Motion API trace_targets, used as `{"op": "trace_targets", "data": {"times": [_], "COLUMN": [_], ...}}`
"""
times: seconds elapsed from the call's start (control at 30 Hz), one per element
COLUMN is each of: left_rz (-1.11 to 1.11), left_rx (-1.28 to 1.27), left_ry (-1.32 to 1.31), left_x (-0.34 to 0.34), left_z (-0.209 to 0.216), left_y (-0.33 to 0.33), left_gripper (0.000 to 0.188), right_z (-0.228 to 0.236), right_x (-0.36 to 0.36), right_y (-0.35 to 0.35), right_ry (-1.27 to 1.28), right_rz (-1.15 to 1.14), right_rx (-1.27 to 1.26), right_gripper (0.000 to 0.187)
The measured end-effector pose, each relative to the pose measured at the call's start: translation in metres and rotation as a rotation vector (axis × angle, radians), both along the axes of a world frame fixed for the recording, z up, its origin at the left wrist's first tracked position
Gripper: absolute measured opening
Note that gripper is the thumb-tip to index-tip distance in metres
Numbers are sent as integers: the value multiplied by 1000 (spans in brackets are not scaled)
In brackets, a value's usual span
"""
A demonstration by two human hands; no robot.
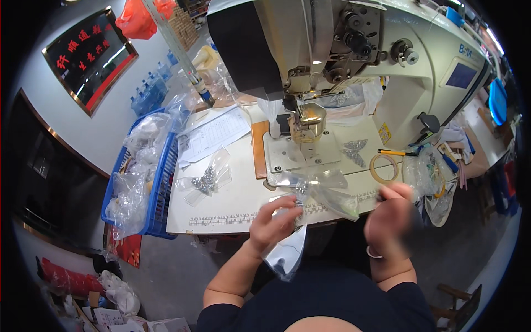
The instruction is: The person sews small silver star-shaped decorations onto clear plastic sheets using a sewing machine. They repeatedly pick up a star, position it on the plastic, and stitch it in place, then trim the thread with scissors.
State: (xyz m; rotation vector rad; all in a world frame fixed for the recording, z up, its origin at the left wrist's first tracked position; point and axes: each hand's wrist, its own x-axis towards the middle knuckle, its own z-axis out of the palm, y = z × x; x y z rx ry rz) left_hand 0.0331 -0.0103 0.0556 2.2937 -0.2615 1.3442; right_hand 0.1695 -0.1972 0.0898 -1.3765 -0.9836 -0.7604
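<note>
At the table's front edge, my left hand is closed, its fingertips pinching a clear plastic piece with a sparkly centre. The piece spreads to the right below the sewing machine's needle area, and a shiny flap hangs under my hand. My right hand is raised to the right of the plastic, smeared by motion; a small dark spot shows at its fingertips, too blurred to name. A silvery butterfly-shaped ornament lies right of the needle area. Another clear plastic piece with a glittering ornament lies on the left.
The sewing machine stands over the white table. A blue basket of plastic bags is at the left, beside a paper sheet. A tape roll, a yellow cutter and plastic bags lie at the right.
</note>
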Motion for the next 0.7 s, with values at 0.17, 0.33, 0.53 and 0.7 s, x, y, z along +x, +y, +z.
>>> {"op": "trace_targets", "data": {"times": [0.17,0.33,0.53,0.7], "left_rz": [-62,-55,-59,-55], "left_rx": [381,490,462,464], "left_ry": [58,3,23,-6], "left_x": [2,2,-2,-2], "left_z": [17,24,24,21], "left_y": [5,0,-5,-6], "left_gripper": [26,24,23,25], "right_z": [25,1,-2,-5], "right_x": [-20,-13,-13,-15], "right_y": [-23,7,13,18], "right_ry": [-339,-223,-200,-172], "right_rz": [87,-24,5,25], "right_rx": [-261,-484,-525,-490], "right_gripper": [23,29,29,26]}}
